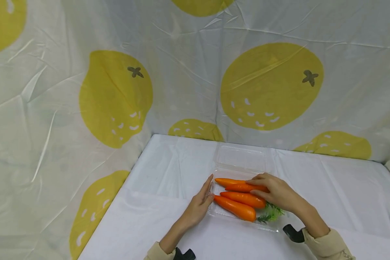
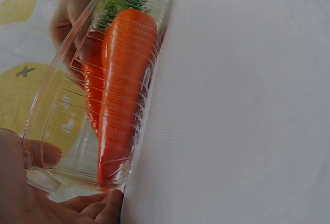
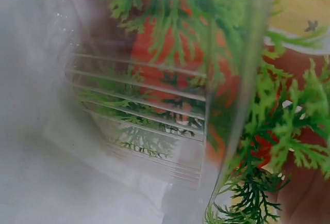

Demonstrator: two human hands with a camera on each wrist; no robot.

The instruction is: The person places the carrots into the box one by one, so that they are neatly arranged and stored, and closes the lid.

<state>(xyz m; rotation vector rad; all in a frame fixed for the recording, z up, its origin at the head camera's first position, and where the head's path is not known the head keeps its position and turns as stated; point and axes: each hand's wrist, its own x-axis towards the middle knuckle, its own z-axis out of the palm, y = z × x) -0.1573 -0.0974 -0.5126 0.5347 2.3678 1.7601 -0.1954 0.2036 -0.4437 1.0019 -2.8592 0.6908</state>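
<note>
A clear plastic clamshell box lies on the table with its lid folded back, holding several orange carrots with leafy green tops. My left hand grips the box's left end, the thumb over the rim and the fingers outside and below. Above the box's right half, my right hand holds one of the rear carrots between fingers and thumb. The palm hides that carrot's thick end. Through the ribbed wall, the left wrist view shows the front carrot. Green fronds fill much of the right wrist view.
The open lid lies flat behind the box. White cloth covers the table. A curtain printed with lemons hangs along the back and left edges. A dark strap-like piece sits at the right wrist.
</note>
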